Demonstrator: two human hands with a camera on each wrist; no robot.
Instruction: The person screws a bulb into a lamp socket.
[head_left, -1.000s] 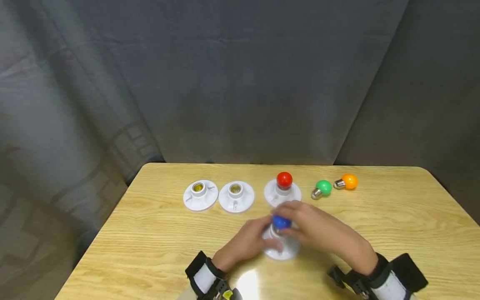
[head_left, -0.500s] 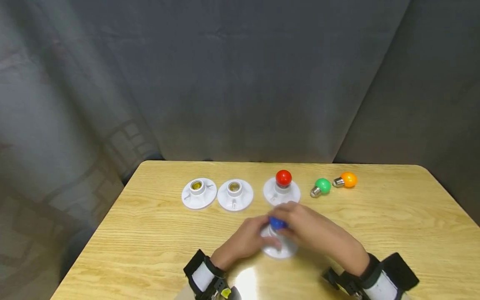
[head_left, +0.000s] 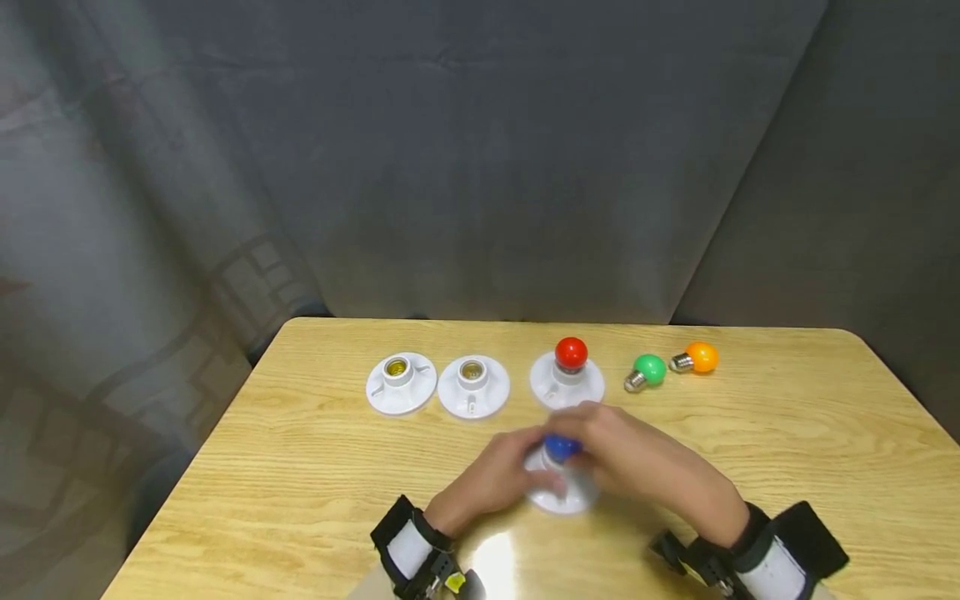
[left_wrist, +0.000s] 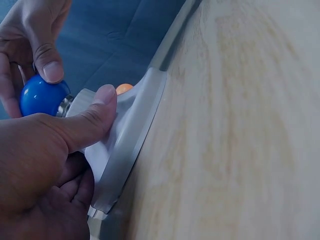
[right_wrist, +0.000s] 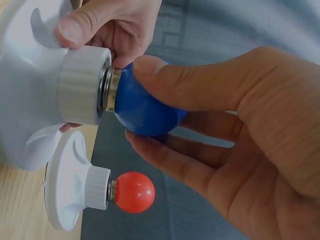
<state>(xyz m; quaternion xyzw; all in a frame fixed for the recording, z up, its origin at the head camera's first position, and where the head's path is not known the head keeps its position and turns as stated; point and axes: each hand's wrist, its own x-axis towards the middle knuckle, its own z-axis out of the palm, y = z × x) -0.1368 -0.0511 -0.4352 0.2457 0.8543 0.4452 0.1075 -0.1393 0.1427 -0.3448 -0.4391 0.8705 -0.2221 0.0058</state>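
Note:
The blue bulb stands in the socket of the nearest white lamp base; part of its metal screw collar shows above the rim in the right wrist view. My right hand pinches the blue globe between thumb and fingers. My left hand grips that base around its socket side, the thumb lying on the white plastic in the left wrist view. Just behind it, a red bulb sits upright in another white base.
Two white bases with bare sockets, one at the left and one beside it, stand on the wooden table. A green bulb and an orange bulb lie on their sides at the back right. A grey curtain hangs behind.
Both hands keep their hold on the blue bulb and its base. The right fingers have shifted slightly around the globe; otherwise only the head view has moved a little.

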